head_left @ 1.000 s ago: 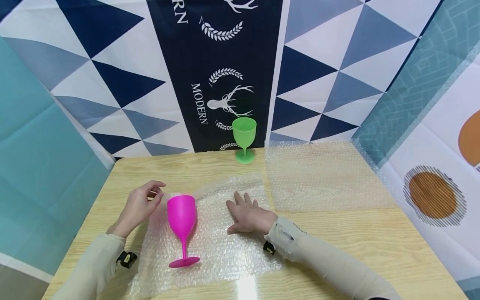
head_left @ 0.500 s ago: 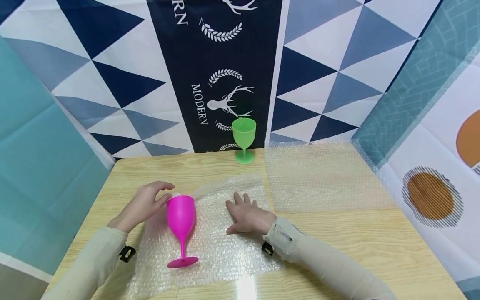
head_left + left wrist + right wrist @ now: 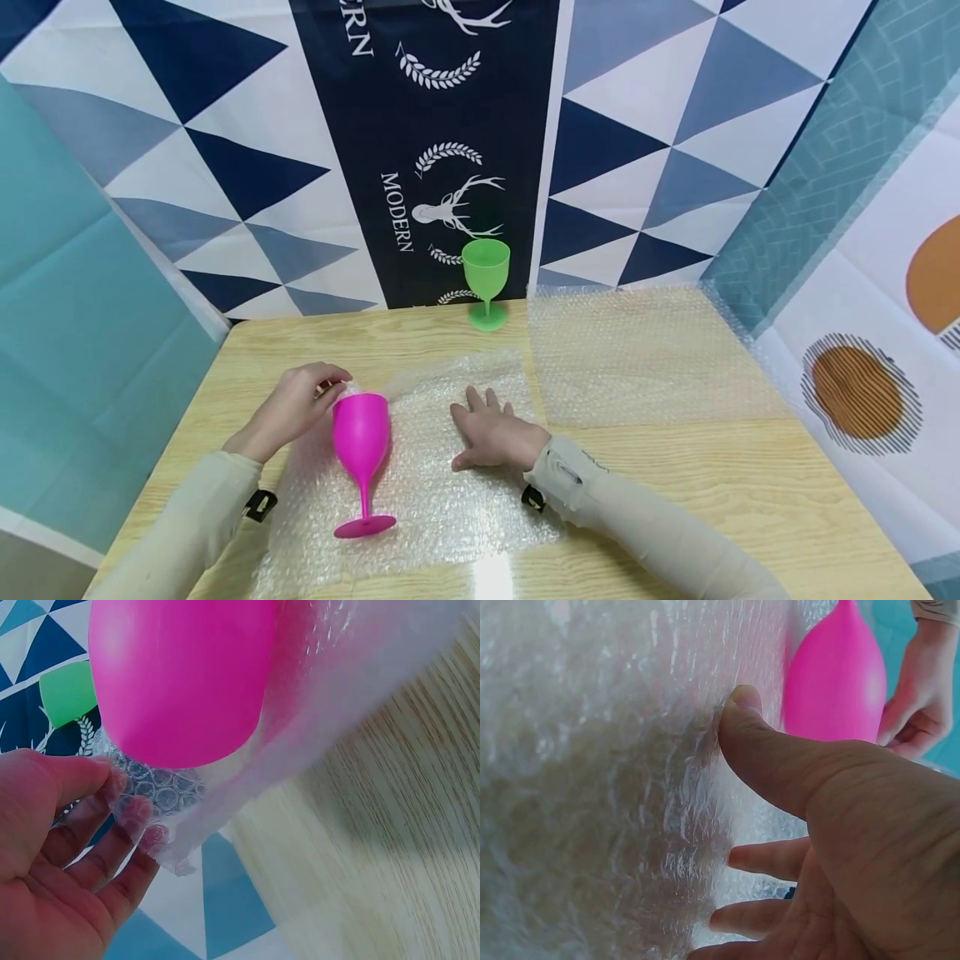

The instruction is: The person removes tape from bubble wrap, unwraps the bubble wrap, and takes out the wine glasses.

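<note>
A pink goblet [image 3: 362, 437] lies on its side on a sheet of bubble wrap [image 3: 442, 508], its rim pointing away and its foot toward the near edge. My left hand [image 3: 296, 407] is just left of the rim. In the left wrist view its thumb and fingers pinch a corner of the bubble wrap [image 3: 161, 791] beside the goblet's rim. My right hand [image 3: 495, 433] rests on the right part of the same sheet with fingers spread. The right wrist view has the thumb and fingertips touching the bubble wrap [image 3: 630, 787], with the goblet [image 3: 836, 682] beyond.
An upright green goblet [image 3: 487, 271] stands at the table's back edge against the patterned wall cloth. A second bubble wrap sheet [image 3: 645, 358] lies flat at the back right. Cloth walls border the wooden table [image 3: 697, 483] at the back and sides.
My left hand has moved right to the goblet's rim, and its fingers have closed on the bubble wrap corner. The right hand stays in place on the sheet.
</note>
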`<state>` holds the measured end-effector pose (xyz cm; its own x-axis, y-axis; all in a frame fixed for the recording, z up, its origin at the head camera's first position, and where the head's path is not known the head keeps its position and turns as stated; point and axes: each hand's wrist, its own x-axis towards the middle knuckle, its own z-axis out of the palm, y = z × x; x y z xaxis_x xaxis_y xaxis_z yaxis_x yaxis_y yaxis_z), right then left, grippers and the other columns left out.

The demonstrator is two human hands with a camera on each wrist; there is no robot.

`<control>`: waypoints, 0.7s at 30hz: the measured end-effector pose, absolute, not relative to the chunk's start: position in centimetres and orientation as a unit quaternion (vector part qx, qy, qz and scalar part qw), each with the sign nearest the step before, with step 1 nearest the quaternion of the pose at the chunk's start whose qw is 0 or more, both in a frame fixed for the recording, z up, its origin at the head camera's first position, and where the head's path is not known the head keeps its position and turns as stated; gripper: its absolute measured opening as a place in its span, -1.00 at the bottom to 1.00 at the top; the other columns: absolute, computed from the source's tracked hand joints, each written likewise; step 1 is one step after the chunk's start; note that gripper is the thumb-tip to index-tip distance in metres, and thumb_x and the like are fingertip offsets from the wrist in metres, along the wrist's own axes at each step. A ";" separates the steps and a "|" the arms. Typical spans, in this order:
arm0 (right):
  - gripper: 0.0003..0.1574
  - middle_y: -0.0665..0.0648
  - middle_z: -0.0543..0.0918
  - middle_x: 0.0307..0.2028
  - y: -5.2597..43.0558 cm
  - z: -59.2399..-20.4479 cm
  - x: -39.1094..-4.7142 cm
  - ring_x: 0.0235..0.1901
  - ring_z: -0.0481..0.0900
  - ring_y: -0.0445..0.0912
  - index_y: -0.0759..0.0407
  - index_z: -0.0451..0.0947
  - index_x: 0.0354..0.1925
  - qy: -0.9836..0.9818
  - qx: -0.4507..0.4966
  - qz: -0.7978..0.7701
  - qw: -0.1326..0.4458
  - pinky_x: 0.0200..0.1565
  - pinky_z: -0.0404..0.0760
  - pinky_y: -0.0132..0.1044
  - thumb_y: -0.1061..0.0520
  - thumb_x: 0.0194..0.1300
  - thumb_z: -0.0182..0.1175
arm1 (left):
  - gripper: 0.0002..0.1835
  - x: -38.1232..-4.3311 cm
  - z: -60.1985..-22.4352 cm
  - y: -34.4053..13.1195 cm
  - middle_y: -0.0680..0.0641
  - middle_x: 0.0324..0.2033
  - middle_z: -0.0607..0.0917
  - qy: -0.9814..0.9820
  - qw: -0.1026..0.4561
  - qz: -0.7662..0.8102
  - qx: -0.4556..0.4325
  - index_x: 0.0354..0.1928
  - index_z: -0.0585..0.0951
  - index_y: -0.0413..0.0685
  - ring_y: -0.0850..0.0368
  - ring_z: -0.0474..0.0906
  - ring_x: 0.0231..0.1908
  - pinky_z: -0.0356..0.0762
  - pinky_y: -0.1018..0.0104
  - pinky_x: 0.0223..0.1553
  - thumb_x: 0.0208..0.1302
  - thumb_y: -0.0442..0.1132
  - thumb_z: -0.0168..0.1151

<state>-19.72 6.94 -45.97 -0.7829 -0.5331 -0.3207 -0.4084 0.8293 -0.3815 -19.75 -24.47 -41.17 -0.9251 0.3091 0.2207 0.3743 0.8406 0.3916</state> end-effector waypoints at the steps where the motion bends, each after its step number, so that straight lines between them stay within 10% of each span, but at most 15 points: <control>1: 0.17 0.42 -0.07 0.61 7.0 -46.0 -19.7 0.54 -0.09 0.51 0.12 0.19 0.54 0.933 -0.252 -0.147 0.211 0.45 0.07 0.48 -0.27 0.17 0.47 | -0.81 -19.8 -41.2 -24.6 -0.18 -0.23 0.77 -0.956 0.079 -0.220 -0.177 -0.02 0.72 -0.27 0.02 0.69 -0.28 0.74 0.16 -0.29 0.36 -0.43 0.31; 21: 0.17 0.42 -0.06 0.61 6.9 -46.1 -19.8 0.54 -0.08 0.50 0.11 0.21 0.53 0.934 -0.249 -0.148 0.209 0.44 0.09 0.48 -0.29 0.15 0.47 | -0.62 -20.3 -42.4 -28.0 -0.19 -0.35 0.71 -0.951 0.150 -0.224 -0.149 0.24 0.52 -0.37 -0.01 0.65 -0.36 0.63 0.16 -0.38 0.41 -0.47 0.20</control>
